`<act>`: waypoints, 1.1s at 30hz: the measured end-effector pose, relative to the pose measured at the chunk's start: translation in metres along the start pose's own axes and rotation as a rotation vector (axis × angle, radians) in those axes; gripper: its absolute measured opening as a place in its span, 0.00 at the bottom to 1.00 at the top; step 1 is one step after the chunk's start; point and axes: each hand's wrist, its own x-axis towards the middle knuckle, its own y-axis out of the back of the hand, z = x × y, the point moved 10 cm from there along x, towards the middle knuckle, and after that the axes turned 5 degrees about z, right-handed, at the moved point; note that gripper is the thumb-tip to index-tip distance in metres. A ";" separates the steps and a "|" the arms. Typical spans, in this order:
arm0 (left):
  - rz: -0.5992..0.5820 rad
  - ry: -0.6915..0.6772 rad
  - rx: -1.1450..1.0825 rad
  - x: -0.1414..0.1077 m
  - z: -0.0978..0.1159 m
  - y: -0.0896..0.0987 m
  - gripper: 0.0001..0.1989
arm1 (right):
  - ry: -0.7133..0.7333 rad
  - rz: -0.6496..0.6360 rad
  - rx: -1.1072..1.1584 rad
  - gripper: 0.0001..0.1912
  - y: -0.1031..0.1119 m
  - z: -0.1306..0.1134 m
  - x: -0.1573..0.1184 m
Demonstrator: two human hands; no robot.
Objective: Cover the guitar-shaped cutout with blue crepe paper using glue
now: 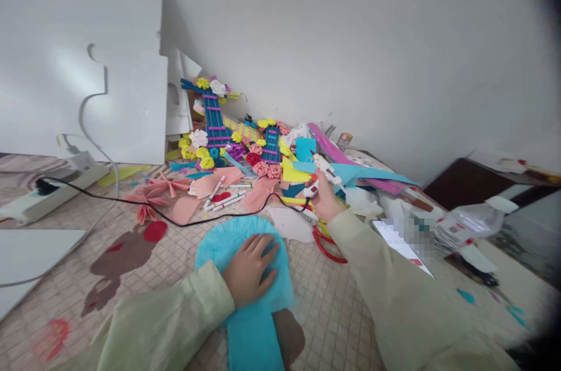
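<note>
- Head view: a left hand [252,273] is lying palm down, open with fingers slightly spread, over a round piece of turquoise crepe paper [214,245] on the near middle of a patterned tabletop [342,307].
- A turquoise strip [255,342] is reaching from the round piece toward the near edge, beside a brown patch [289,336].
- A right hand [326,198] is closing around a white glue gun [325,166], to the right and farther away; its nozzle is pointing far and left, above the papers.
- A black cord [175,222] is running left from the gun to a power strip [65,190].
- Red scissor-like loops [326,251] are lying just nearer than the right hand; paper flowers [204,158] are crowding the far middle.
- Judging handling, the crepe is looking light, soft and easily creased or torn, so a flat palm or a gentle hold at the rim is suiting it.
- The gun is looking stiff and fairly light; the handle is offering the safe hold, the nozzle may be hot, and the cord could be tugging.
</note>
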 end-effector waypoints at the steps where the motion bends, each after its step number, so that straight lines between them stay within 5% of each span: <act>1: 0.001 -0.005 0.004 -0.001 0.000 -0.001 0.22 | -0.025 -0.003 -0.021 0.14 0.007 0.009 -0.005; 6: 0.009 -0.017 0.006 -0.002 -0.002 -0.004 0.22 | -0.055 -0.007 -0.143 0.19 0.038 0.030 -0.021; 13: -0.023 -0.010 0.007 0.002 0.000 -0.002 0.22 | 0.244 -0.107 -0.379 0.26 0.026 -0.016 -0.022; 17: -0.018 0.011 -0.010 0.002 0.000 -0.001 0.23 | 0.450 -0.272 -0.571 0.25 -0.023 -0.041 -0.026; 22: 0.003 0.030 -0.035 0.000 -0.002 -0.003 0.25 | 0.682 -0.542 -0.780 0.22 -0.110 -0.043 -0.052; 33: 0.039 -0.001 -0.031 0.000 0.003 0.001 0.20 | 1.026 -1.181 -1.079 0.21 -0.290 0.043 -0.187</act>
